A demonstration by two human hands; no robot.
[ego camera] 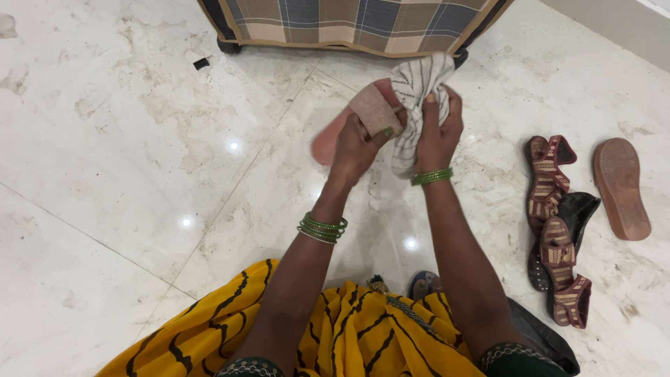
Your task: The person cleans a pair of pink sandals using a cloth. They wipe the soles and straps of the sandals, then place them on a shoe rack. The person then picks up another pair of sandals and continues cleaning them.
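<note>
My left hand [357, 143] grips a pink slipper [370, 112] by its strap, holding it up above the marble floor. My right hand [438, 129] is closed on a white striped cloth [417, 87] that is pressed against the slipper's side. Both wrists wear green bangles. The far end of the slipper is partly hidden by the cloth and my fingers.
A checked fabric bag or case [349, 24] stands at the top. To the right lie maroon strapped sandals [551, 174], a second one [565, 279], a dark shoe [576, 213] and an overturned brown sole [621, 188]. My yellow striped garment [335, 335] fills the bottom.
</note>
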